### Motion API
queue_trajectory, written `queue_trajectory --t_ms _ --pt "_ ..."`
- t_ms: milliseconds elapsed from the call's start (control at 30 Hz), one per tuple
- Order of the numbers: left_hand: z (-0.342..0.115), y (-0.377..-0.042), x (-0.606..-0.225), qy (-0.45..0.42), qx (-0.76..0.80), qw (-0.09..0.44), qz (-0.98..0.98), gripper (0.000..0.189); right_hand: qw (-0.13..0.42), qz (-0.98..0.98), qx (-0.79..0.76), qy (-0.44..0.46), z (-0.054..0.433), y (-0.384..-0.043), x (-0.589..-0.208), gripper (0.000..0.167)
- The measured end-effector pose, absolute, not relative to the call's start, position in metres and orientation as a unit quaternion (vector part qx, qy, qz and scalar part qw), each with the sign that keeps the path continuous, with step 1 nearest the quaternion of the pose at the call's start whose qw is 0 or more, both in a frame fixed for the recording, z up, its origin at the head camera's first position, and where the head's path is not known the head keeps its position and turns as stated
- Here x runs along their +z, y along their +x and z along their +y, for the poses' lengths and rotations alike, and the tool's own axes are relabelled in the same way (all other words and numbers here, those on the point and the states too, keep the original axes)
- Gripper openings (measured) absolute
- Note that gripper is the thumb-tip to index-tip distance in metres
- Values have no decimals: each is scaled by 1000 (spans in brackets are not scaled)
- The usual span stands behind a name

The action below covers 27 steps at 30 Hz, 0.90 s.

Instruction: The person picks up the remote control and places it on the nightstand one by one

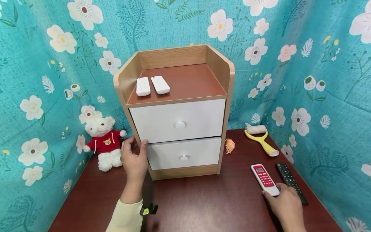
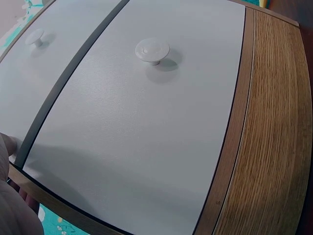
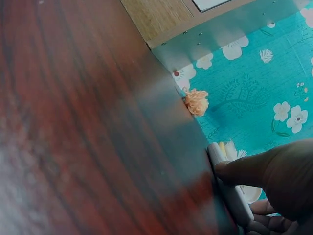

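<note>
My left hand [image 1: 134, 162] holds the left side edge of a small wooden two-drawer cabinet [image 1: 185, 103], its thumb on the front and the other fingers round the outer side. Both white drawers, the upper [image 1: 156, 124] and the lower [image 1: 162, 156], have round white knobs and are pushed in. At the right, my right hand [image 1: 287, 204] grips the near end of a white air-conditioner remote [image 1: 263, 178] with a red button face. In the right wrist view the thumb lies on one edge of that remote [image 3: 230, 196]; the fingers are partly hidden.
Two white remotes [image 1: 143, 87] [image 1: 160, 85] lie on the cabinet top. A black remote [image 1: 290, 180] is just beside the right hand. Behind it are a yellow-handled lint roller [image 1: 262, 140] and an orange yarn bundle [image 1: 230, 146]. A white teddy bear [image 1: 105, 143] sits at left against the floral cloth.
</note>
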<state>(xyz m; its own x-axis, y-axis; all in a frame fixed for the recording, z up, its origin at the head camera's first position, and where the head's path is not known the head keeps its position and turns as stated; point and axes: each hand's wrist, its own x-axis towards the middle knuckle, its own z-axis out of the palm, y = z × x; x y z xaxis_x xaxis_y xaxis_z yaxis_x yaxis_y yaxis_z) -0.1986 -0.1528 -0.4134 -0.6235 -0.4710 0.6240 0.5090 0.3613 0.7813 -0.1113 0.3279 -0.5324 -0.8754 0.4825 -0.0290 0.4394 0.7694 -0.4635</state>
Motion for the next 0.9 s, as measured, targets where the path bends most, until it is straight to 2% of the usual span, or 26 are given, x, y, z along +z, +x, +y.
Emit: queue_trajectory --t_ms 167,567,833,900 --pt "-152 -200 -412 -15 -561 437 -703 39 34 -940 233 -247 329 -113 -534 85" --pt "-149 -197 -413 -7 -570 434 -698 38 50 -933 250 -253 325 -110 -527 85" --pt "-149 -198 -414 -12 -571 438 -695 38 130 -898 337 -251 306 -102 -508 82" --pt "-149 -198 -414 -12 -571 437 -695 38 158 -877 372 -258 300 -99 -499 77"
